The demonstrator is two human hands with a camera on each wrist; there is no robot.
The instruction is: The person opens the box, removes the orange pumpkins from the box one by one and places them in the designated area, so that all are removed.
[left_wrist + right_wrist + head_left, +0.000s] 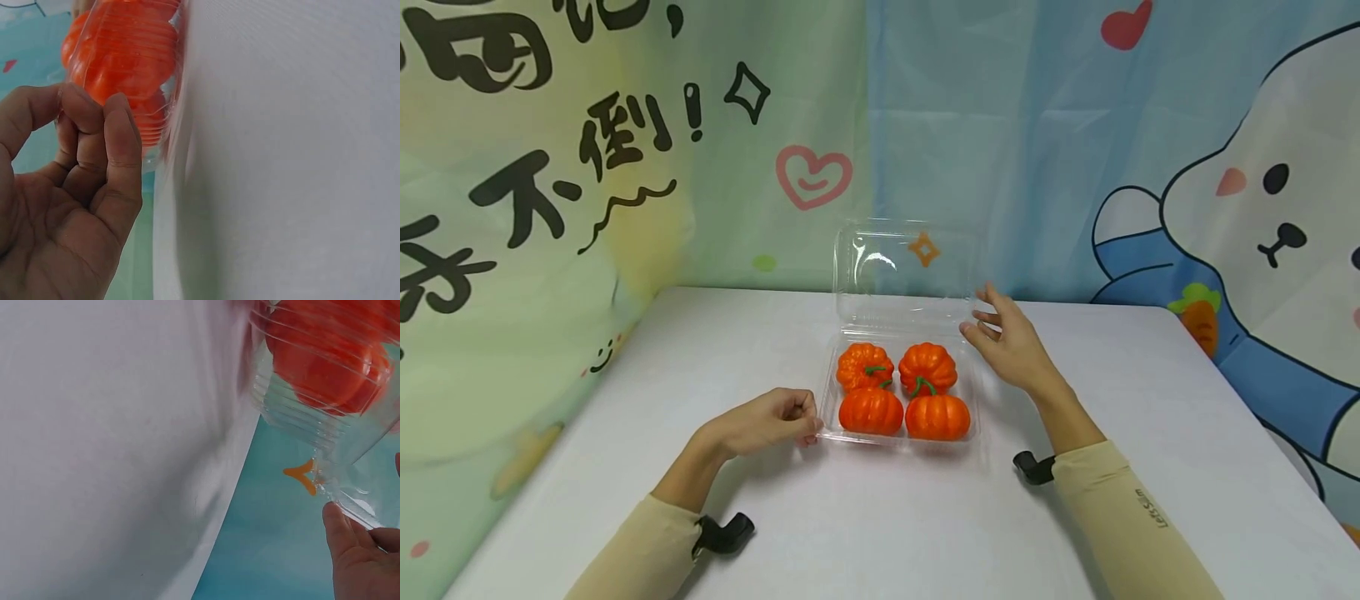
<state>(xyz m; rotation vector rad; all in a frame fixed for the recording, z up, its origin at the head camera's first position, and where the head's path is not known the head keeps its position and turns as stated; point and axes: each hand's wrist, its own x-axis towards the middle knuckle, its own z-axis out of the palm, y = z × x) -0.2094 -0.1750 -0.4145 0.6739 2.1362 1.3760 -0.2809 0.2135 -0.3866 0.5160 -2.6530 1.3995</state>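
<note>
A clear plastic clamshell box (898, 442) stands with its lid (880, 283) raised at the back. Inside it sit several small orange pumpkins (871, 412) with green stems, in two rows. My left hand (772, 421) pinches the rim at the box's front left corner between thumb and fingers. In the left wrist view, the fingertips (119, 119) overlap the box's ribbed side. My right hand (1011, 346) is at the lid's right edge, its fingers extended. The right wrist view shows fingertips (334, 515) right against the lid's edge.
The box rests on a white-covered table (760, 517). Close behind the table hangs a printed cloth backdrop (940, 150) with a rabbit, hearts and lettering. Black devices (724, 533) are strapped at both wrists, over beige sleeves (1120, 508).
</note>
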